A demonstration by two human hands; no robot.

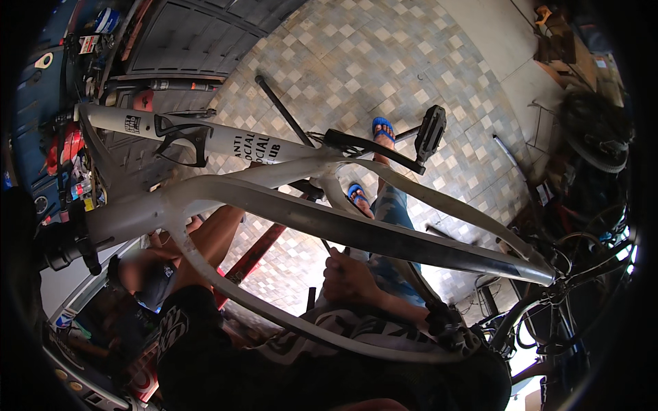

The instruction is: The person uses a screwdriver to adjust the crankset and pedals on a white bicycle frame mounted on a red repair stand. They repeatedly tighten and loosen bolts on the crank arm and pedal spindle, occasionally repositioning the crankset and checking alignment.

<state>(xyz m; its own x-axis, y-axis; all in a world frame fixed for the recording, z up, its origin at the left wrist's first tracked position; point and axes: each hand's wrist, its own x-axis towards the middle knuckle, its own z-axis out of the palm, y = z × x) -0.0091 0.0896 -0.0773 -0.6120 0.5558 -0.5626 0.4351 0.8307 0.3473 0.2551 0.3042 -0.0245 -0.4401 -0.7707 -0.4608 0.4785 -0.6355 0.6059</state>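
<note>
A pale grey bicycle frame stretches across the view in front of me, its tubes running left to right. It carries a black bottle cage, a black crank arm and a black pedal. My left forearm reaches up behind the frame's tubes, which hide nearly all of that hand. Below the long dark-sided tube, my right hand is closed in a fist near my lap. A thin dark piece shows by its fingers, too little to name.
A red bar slants beneath the frame, and a black bar sticks out beyond it. Another person is low at the left. Tools and parts hang on a blue panel. Bicycle parts crowd the right. My blue sandals rest on tiled floor.
</note>
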